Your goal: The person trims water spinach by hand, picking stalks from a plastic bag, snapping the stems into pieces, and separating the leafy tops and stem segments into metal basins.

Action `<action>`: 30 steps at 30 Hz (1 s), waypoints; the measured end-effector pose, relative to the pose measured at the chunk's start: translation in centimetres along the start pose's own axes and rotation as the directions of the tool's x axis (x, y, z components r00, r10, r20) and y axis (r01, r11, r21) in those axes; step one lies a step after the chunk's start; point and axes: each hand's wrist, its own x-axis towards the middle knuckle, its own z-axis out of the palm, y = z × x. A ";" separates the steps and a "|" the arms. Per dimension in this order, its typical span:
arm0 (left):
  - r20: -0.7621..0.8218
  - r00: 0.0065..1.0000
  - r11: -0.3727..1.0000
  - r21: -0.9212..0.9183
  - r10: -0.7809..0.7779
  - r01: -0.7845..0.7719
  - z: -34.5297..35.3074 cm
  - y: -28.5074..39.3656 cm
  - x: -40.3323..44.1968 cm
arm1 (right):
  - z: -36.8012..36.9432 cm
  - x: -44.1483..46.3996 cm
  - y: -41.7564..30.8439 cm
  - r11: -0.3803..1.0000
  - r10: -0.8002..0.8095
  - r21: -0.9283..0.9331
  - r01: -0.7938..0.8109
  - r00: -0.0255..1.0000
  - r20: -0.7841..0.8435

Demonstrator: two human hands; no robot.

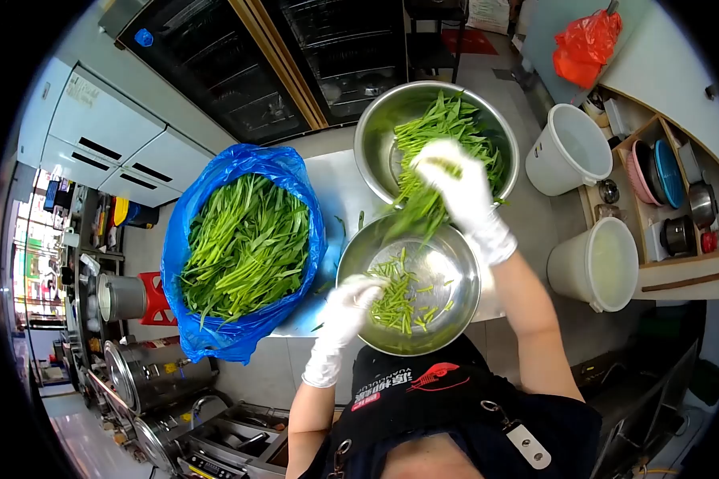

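Note:
My right hand (459,188), in a white glove, is closed around a bunch of water spinach (419,215). The leafy ends hang, blurred, between two steel basins. Under that hand, the far basin (371,152) holds a pile of long green stems and leaves. Short cut stem pieces (395,299) lie in the near basin (451,267). At this basin's left rim is my left hand (350,307), also gloved, with its fingers drawn together; what they hold, if anything, is hidden. A blue plastic bag (216,345) full of water spinach stands to the left.
Both basins and the bag rest on a metal table (331,172). White buckets (566,152) stand on the floor at the right, beside a wooden shelf (679,275) with pots. Large steel pots (156,371) are at the lower left. A glass-doored cabinet (224,64) stands behind.

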 end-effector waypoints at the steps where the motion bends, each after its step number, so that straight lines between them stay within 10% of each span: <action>1: 0.031 0.999 0.977 0.209 0.021 -0.027 1.2 -3.2 -0.4 | -1.3 2.4 0.9 0.965 -0.243 -0.127 0.231 0.966 -0.089; 4: 0.158 0.987 0.745 0.662 -0.035 -0.080 3.9 -6.1 -1.8 | -4.1 8.9 2.0 0.785 -0.408 -0.538 0.309 0.910 -0.073; 7: 0.051 0.999 0.753 0.657 -0.008 -0.027 5.2 -6.9 -2.5 | -4.0 14.1 5.7 0.423 -0.530 -0.782 0.457 0.825 0.195; 11: -0.083 0.996 0.816 0.577 0.031 0.023 4.8 -5.3 -2.6 | -0.2 17.1 16.4 0.066 -0.181 -0.878 0.474 0.871 0.456; 20: -0.269 0.962 0.865 0.470 -0.049 0.175 3.0 -4.4 -4.8 | 4.7 16.6 27.3 0.345 0.288 -0.906 0.245 0.891 0.351; 30: -0.243 0.970 0.864 0.493 0.022 0.104 1.4 -3.8 -4.1 | 3.3 16.5 19.7 0.489 -0.005 -0.760 0.429 0.872 0.489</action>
